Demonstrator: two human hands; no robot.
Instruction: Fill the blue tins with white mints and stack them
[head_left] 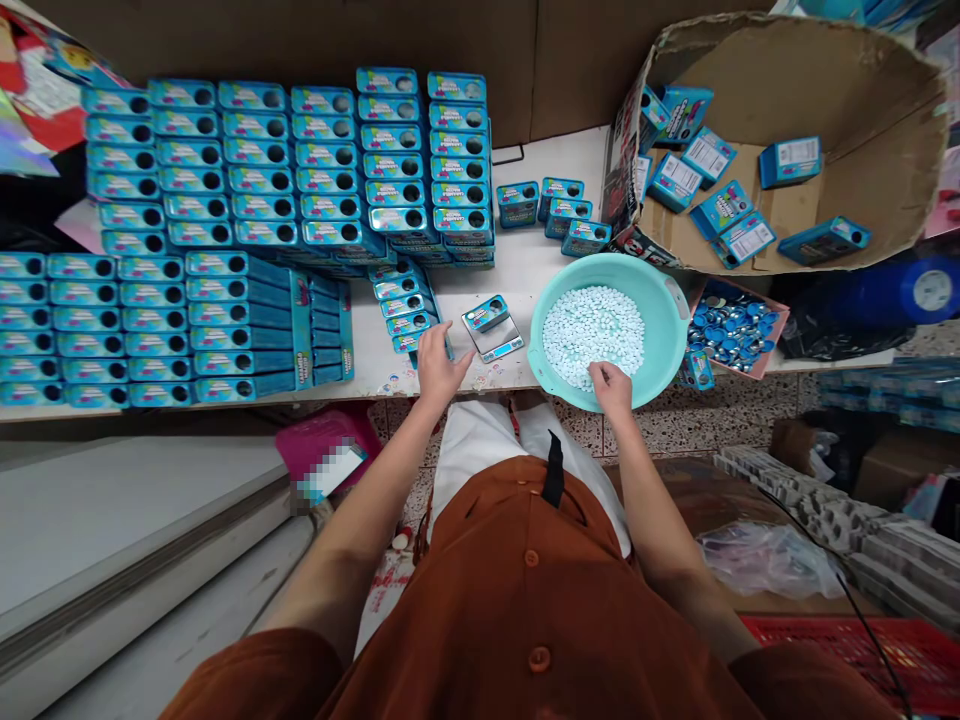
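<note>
Pale green plastic: a basin (664,335) on the white tabletop (521,265), partly filled with small pale pellets (589,325). Your right hand (611,385) reaches over the basin's near rim, fingers bunched low among the pellets; tips hidden, cannot tell whether they pinch any. Your left hand (441,368) is left of the basin, fingers spread, thumb apart, gripping nothing seen. Between that hand and the basin: a small scale (501,350) with one blue tin (487,316) upright on it, probably set there to be weighed within easy reach of both hands. Well left of the basin, rows of tins (255,152) stand packed tight, likely to save room. Right of the basin, a pink box (776,345) gathers loose caps (727,325), presumably against scattering. Beyond it, up and right of the basin, a cardboard box (862,110) holds tins tumbled any way, order apparently not mattering there.
</note>
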